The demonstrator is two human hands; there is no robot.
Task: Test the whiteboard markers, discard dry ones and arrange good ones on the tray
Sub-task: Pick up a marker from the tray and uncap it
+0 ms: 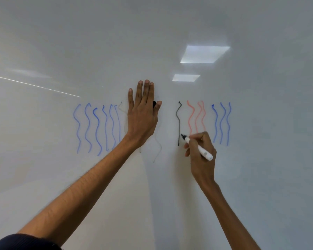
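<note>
We test a black marker (205, 153) on the whiteboard (116, 42).
Our right hand (204, 144) grips the marker, its tip by the grey line's (178, 121) lower end; our left hand (143, 118) lies flat on the board, thumb pinching a black cap (154, 104).

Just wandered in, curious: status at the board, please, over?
Left hand flat on whiteboard, pinching black cap. Right hand grips marker, tip beside dark squiggle. Nothing in the way.
</note>
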